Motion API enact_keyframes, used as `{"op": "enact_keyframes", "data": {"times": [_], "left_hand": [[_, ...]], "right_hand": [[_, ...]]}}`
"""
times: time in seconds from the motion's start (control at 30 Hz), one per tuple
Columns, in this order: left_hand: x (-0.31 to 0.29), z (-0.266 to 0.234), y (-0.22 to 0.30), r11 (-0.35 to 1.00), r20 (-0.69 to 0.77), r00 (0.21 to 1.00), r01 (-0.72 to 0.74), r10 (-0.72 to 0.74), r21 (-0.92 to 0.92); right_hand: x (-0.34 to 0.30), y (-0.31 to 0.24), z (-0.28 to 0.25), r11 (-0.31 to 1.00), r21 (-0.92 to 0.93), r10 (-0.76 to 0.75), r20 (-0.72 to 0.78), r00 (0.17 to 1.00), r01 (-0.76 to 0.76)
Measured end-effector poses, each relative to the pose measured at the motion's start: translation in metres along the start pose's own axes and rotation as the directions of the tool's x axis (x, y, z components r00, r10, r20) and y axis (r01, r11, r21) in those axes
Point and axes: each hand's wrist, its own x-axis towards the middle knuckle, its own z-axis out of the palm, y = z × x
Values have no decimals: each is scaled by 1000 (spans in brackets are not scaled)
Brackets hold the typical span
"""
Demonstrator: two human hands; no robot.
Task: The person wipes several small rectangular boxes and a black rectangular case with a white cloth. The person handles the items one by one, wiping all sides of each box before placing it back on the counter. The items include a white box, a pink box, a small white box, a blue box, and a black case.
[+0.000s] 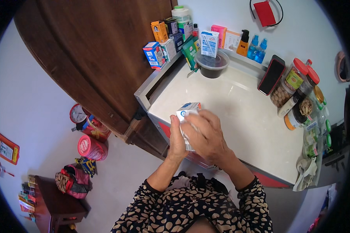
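Over the near left edge of the white counter (206, 93), my left hand (177, 140) grips a small white carton (189, 105) with blue and orange print. Its thumb points up along the carton's left side. My right hand (209, 136) lies across the carton's front with its fingers curled and smeared by motion. Something small and white shows at those fingertips; its kind is too blurred to tell. Much of the carton is hidden behind the right hand, though a strip of its printed side shows below.
At the back stands a lidded tub (212, 64) with a white-blue box (209, 44) on top. Small cartons (154, 55) line the left ledge. A phone (272, 75) leans beside red-lidded jars (295, 73) at right. A white cloth (306, 173) hangs at the near right corner.
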Motion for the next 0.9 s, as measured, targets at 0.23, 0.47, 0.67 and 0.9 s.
{"op": "enact_keyframes", "data": {"times": [0.23, 0.47, 0.67, 0.9], "left_hand": [[7, -18, -6, 992, -3, 998, -60, 60, -113], [11, -31, -10, 990, 31, 993, 119, -117, -76], [13, -12, -1, 910, 38, 967, 248, -250, -332], [5, -18, -16, 968, -40, 983, 166, -177, -187]], "right_hand": [[7, -19, 9, 979, -196, -20, 207, 978, 62], [-17, -25, -5, 983, -128, -79, 358, 930, 133], [-32, -18, -21, 947, 322, -71, 241, 968, -10], [-23, 0, 6, 959, 234, 161, 19, 987, -161]]}}
